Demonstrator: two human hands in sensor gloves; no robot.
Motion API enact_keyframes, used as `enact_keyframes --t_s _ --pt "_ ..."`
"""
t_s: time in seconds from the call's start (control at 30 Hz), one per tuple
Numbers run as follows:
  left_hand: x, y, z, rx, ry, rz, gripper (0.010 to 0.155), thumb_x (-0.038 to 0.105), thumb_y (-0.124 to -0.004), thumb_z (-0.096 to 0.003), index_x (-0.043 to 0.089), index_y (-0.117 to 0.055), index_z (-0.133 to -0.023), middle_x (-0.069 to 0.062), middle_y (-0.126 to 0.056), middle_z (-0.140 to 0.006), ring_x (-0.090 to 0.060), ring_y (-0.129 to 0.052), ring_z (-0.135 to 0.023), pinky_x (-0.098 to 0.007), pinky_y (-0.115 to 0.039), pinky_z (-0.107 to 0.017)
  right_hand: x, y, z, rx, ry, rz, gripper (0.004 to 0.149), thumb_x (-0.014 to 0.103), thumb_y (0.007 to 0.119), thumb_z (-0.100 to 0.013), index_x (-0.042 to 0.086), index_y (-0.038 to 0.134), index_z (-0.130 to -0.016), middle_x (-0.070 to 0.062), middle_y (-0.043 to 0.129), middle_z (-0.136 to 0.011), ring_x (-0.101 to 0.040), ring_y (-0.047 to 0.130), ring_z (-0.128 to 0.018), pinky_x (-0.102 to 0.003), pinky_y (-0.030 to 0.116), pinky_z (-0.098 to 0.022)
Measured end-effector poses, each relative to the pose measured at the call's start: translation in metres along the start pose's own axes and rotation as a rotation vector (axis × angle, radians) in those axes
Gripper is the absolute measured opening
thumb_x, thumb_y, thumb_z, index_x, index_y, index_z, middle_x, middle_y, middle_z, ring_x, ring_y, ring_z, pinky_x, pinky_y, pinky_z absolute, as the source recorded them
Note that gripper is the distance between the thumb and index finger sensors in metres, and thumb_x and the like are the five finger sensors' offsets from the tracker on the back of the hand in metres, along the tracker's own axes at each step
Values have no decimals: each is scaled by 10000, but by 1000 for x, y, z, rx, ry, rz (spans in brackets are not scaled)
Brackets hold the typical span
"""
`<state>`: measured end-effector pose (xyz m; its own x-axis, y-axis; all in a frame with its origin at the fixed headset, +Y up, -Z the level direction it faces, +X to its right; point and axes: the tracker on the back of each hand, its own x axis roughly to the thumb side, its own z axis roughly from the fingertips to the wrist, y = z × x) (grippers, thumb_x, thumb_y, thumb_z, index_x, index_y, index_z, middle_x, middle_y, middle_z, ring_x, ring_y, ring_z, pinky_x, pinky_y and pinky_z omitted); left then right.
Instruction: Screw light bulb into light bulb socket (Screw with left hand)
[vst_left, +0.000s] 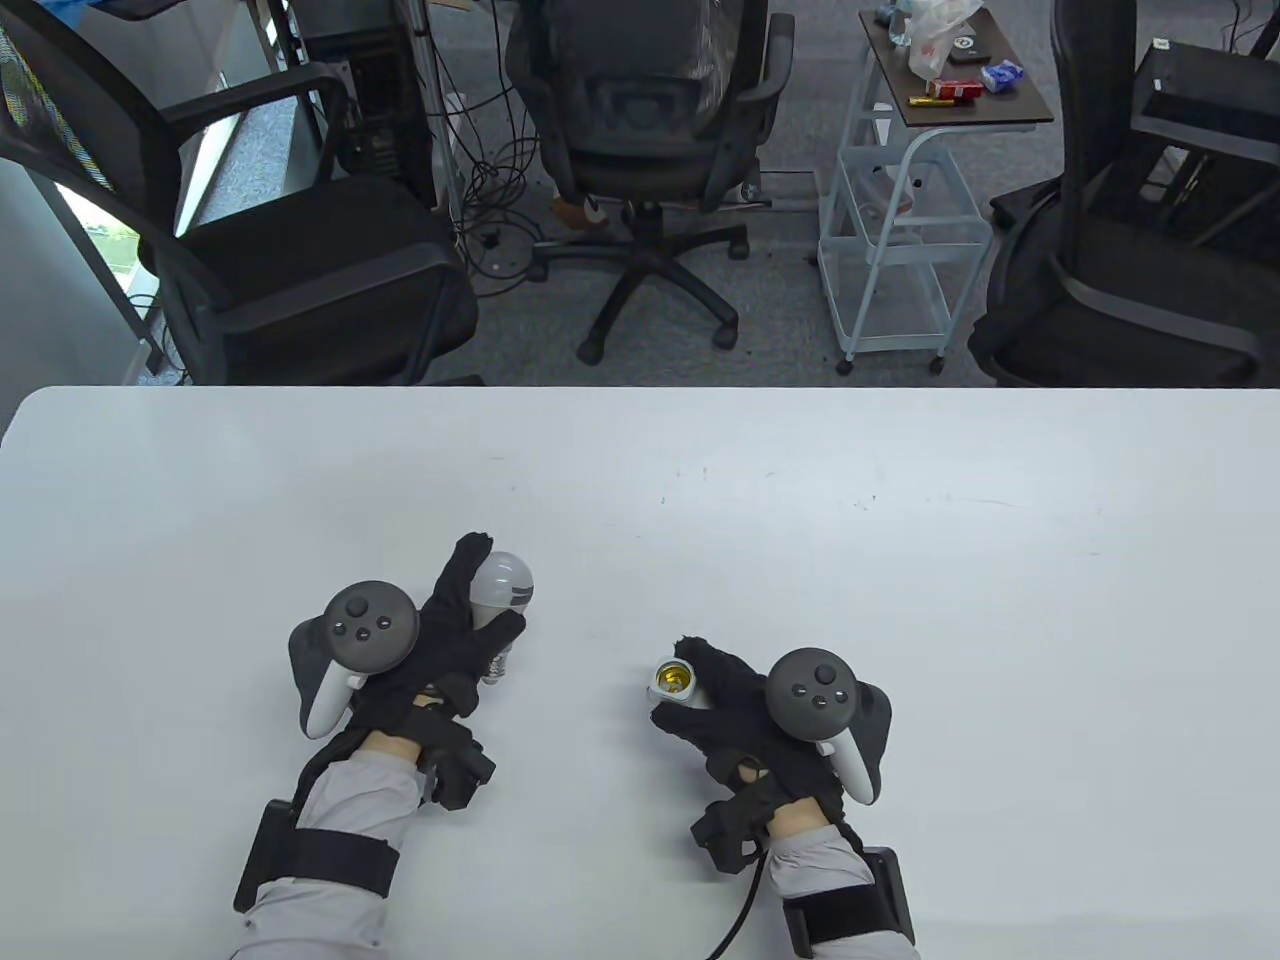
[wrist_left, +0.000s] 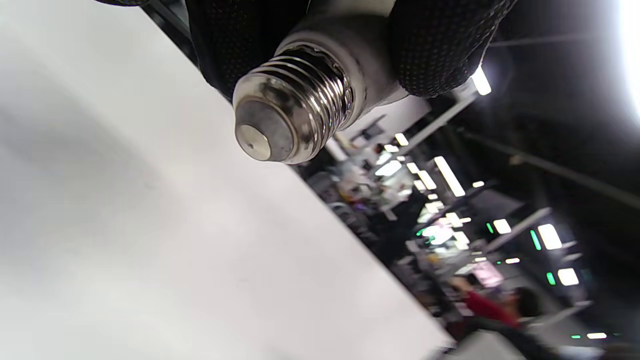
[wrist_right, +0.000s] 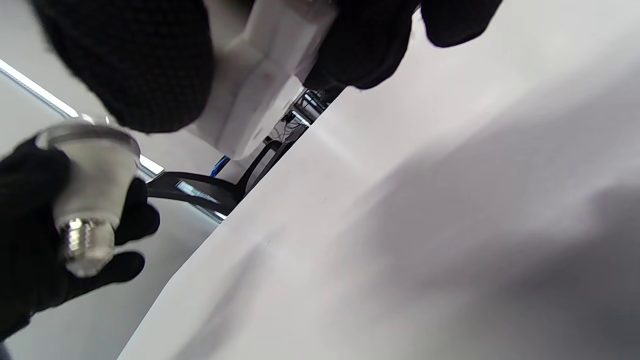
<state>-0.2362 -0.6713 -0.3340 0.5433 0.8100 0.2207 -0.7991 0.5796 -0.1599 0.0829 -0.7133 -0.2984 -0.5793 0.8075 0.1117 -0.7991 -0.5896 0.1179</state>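
My left hand (vst_left: 470, 640) grips a white light bulb (vst_left: 503, 585) with its silver screw base (vst_left: 494, 668) pointing toward me. In the left wrist view the threaded base (wrist_left: 292, 120) juts out between my gloved fingers (wrist_left: 440, 45), a little above the table. My right hand (vst_left: 715, 690) holds a white socket (vst_left: 678, 684) with its brass-lined mouth facing left and up. The bulb and socket are apart, a hand's width between them. In the right wrist view the socket body (wrist_right: 260, 75) sits between my fingers, and the bulb (wrist_right: 90, 195) in the left hand shows at the left.
The white table (vst_left: 900, 560) stretches wide around both hands. Office chairs (vst_left: 640, 130) and a small white cart (vst_left: 900, 200) stand beyond its far edge.
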Motion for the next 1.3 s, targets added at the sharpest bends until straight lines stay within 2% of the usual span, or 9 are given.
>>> enact_keyframes --t_s 0.13,0.27,0.4,0.57,1.03,1.23,1.3 --pt "5 -13 23 -9 -141 262 808 409 -779 -601 324 -227 -1184 -285 -688 -1039 -427 -788 -915 -775 -511 -692 14 14 3 67 -86 -4 674 359 943 -422 115 653 -979 -190 734 -970 -358 809 -720 -641 588 -634" --pt "-5 -27 32 -32 -179 432 814 420 -764 -611 335 -191 -1182 -261 -671 -1059 -414 -766 -943 -770 -508 -696 24 28 4 176 -167 9 681 373 941 -424 109 650 -980 -193 754 -955 -350 828 -701 -631 614 -623" --pt "-17 -38 36 -101 -184 573 812 415 -747 -626 353 -150 -1173 -246 -619 -1097 -432 -690 -992 -784 -466 -698 30 45 6 272 -196 -13 692 391 935 -426 85 642 -974 -207 778 -926 -341 852 -672 -623 641 -607" --pt "-13 -49 37 -168 -193 563 812 413 -736 -632 356 -130 -1170 -243 -600 -1109 -463 -616 -1030 -793 -439 -697 33 58 6 403 -244 -134 682 414 919 -441 58 656 -960 -228 797 -896 -335 871 -635 -613 663 -587" --pt "-10 -59 35 -289 -230 552 813 380 -759 -623 381 -159 -1172 -246 -585 -1128 -478 -555 -1059 -811 -400 -698 28 55 5 433 -240 -256 661 442 913 -449 47 690 -928 -233 839 -845 -315 899 -578 -595 697 -561" --pt "-12 -63 35 -313 -231 596 815 377 -761 -623 399 -155 -1168 -235 -567 -1145 -478 -544 -1067 -814 -397 -698 26 54 4 436 -236 -285 652 445 912 -452 49 696 -923 -230 842 -841 -313 900 -573 -594 700 -561" --pt "-14 -64 35 -329 -240 632 818 368 -765 -626 404 -160 -1175 -228 -547 -1164 -502 -480 -1087 -828 -383 -688 24 54 4 432 -233 -288 651 447 912 -452 49 700 -921 -233 845 -836 -312 902 -569 -593 701 -559"
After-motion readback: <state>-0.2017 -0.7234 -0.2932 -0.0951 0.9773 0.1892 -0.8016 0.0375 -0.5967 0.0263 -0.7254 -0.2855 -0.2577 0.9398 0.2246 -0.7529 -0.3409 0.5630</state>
